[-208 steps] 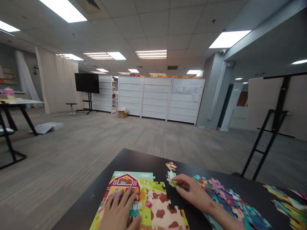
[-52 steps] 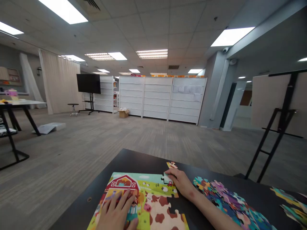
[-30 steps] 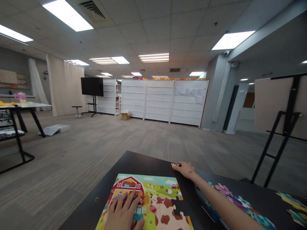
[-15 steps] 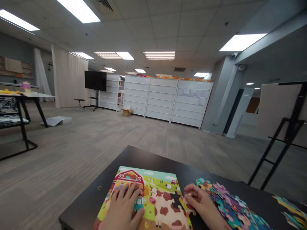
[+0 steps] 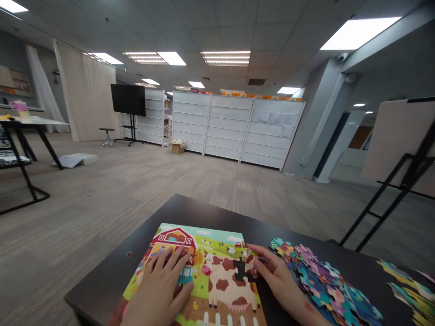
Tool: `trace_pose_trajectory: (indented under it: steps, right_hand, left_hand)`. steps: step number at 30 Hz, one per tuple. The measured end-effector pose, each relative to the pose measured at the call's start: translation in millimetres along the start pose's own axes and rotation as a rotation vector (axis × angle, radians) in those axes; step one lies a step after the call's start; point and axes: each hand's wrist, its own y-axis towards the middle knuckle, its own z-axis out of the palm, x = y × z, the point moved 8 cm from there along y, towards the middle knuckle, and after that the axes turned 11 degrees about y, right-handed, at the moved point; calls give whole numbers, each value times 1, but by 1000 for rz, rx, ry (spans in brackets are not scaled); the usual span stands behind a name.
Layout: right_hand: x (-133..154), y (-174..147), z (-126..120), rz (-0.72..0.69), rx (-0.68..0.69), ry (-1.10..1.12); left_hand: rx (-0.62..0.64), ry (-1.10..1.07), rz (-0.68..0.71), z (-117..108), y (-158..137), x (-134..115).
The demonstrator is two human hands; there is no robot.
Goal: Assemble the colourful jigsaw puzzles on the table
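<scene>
From my end the worktop (image 5: 193,209) looks smooth with a soft sheen, the puzzle (image 5: 201,294) like printed card, the carpet (image 5: 149,181) matt.

The left hand (image 5: 159,285) and right hand (image 5: 277,276) (small mark (image 5: 308,307) near its wrist (image 5: 297,301)) are bare.

Black bench (image 5: 204,213) spanned lower centre to lower right of frame. Directly on it lay a farm puzzle (image 5: 202,286) (lower centre; gap near its right edge), a heap of loose pieces (image 5: 319,278) (lower right), and further pieces (image 5: 406,296) (lower right corner).
</scene>
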Motion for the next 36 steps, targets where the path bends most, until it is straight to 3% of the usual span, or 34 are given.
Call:
trace_pose_trajectory:
  steps: [6, 12, 15, 29, 36]
  right_hand:
    - [0, -1, -1, -4, -38, -10]
    - [-7, -3, 7, 64, 64, -26]
    - [-6, -2, 3, 52, 16, -34]
    - [2, -3, 3, -31, -66, -572]
    - [2, -4, 12, -151, 31, -674]
  left_hand:
    - [-6, 13, 6, 3, 0, 1]
    - [20, 23, -13, 2, -1, 0]
    - [25, 17, -13, 1, -1, 0]
    - [-44, -26, -5, -1, -1, 1]
    - [-19, -27, -10, -2, -1, -1]
